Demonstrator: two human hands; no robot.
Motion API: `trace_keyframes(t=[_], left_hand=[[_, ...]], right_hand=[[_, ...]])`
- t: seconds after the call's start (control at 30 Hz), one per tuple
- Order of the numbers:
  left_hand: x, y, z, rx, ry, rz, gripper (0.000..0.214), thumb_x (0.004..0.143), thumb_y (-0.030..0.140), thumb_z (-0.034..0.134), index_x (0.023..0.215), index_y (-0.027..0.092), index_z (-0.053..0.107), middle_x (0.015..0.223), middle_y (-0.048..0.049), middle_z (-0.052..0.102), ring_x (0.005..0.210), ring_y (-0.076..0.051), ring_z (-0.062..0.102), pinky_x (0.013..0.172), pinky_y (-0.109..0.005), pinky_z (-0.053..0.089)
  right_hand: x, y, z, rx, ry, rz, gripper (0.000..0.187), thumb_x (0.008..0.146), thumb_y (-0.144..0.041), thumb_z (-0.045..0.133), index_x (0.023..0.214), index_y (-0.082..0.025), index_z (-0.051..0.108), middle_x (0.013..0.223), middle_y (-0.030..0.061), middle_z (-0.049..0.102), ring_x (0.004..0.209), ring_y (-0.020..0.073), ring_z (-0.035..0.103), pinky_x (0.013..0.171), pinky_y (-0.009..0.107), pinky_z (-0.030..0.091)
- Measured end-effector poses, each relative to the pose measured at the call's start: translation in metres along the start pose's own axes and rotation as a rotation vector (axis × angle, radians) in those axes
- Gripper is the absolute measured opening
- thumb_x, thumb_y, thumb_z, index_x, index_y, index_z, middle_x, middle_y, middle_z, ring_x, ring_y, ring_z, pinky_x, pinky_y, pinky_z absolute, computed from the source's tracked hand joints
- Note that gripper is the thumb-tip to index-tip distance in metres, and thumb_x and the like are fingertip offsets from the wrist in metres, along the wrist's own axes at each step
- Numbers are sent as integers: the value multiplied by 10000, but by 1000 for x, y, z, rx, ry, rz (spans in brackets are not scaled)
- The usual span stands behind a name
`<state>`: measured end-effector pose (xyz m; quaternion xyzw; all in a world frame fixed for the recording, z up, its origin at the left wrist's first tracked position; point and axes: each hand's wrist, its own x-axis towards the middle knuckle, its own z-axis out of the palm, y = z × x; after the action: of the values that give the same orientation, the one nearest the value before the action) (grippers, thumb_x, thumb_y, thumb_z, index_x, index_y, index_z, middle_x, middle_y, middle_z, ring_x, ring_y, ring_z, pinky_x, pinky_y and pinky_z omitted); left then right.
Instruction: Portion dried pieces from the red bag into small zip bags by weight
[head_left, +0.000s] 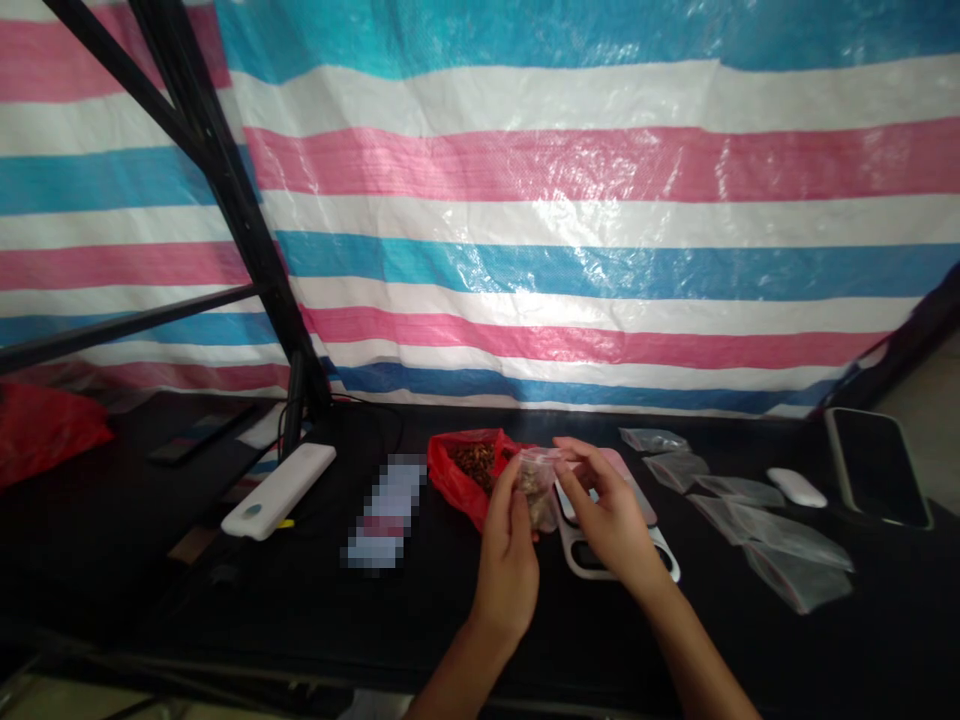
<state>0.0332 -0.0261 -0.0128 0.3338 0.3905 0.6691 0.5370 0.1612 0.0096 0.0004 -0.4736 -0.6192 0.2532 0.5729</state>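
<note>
My left hand (pixel 508 545) and my right hand (pixel 611 515) are raised together over the black table, both pinching a small clear plastic bag (pixel 537 485) that has brown bits inside. The left fingers grip its left side and the right fingers pinch its top edge. Just behind the left hand lies an open red plastic bag (pixel 459 468) holding more of the brown bits. Under the right hand sits a small white scale with a pink top (pixel 624 470).
Several empty clear bags (pixel 757 515) lie to the right, beside a white oval object (pixel 796 487) and a dark phone (pixel 876 465). A white power bank (pixel 279 490) and a blurred card (pixel 386 512) lie left. A black frame (pixel 225 200) and a striped tarp (pixel 570 220) stand behind.
</note>
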Motion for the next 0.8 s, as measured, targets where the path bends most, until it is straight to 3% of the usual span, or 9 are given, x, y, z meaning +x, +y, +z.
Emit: trace_keyframes(t=[0.1,0.17,0.27,0.33,0.47,0.57,0.67,0.8], left_hand=[[-7,1,1,78,-103,64,405,903,200,722,1298,288,704,1423,-42,645,1367,-215,539,1135,-264,408],[-9,1,1,108,-109,104,427,910,203,715,1325,295,682,1406,-48,645,1375,-212,524,1185,-280,349],[-9,4,0,69,-64,124,358,894,178,725,1240,272,726,1282,-74,681,1255,-216,590,1133,-268,395],[-7,6,-1,76,-59,145,314,899,150,705,1194,249,746,1195,-85,688,1163,-215,614,1099,-259,413],[-3,8,-3,208,-39,185,281,910,141,672,1154,257,749,1112,-77,677,1093,-229,596,1086,-286,426],[0,6,-6,248,1,215,220,901,163,692,1090,257,755,1077,-66,679,1042,-220,603,1052,-276,442],[2,1,-12,343,-19,325,173,935,228,657,1088,235,736,1059,-67,679,993,-211,616,1013,-298,464],[6,-7,-20,535,-74,461,223,1023,287,488,1151,237,664,1050,-59,653,900,-188,622,895,-323,511]], right_hand=[[4,7,-12,19,52,11,386,876,-572,681,1046,-227,719,912,66,742,760,196,670,666,304,551],[8,14,-25,-44,104,18,408,872,-591,671,1018,-213,715,880,68,741,753,203,671,681,317,545],[12,28,-45,-276,188,40,456,887,-609,600,1028,-194,724,822,73,737,636,198,628,617,331,510],[14,36,-56,-406,232,43,435,868,-582,598,1004,-198,751,847,92,743,672,226,629,671,370,507],[19,47,-74,-530,378,59,421,840,-510,573,1037,-200,777,1050,157,731,861,295,629,823,449,471],[21,52,-88,-577,492,130,465,868,-482,489,1052,-168,779,989,170,731,741,267,603,755,428,462],[21,56,-99,-569,508,185,498,862,-477,457,1029,-138,782,930,172,740,641,241,573,683,403,449],[20,58,-100,-563,482,209,493,843,-484,460,990,-145,786,931,161,755,627,230,572,677,390,445]])
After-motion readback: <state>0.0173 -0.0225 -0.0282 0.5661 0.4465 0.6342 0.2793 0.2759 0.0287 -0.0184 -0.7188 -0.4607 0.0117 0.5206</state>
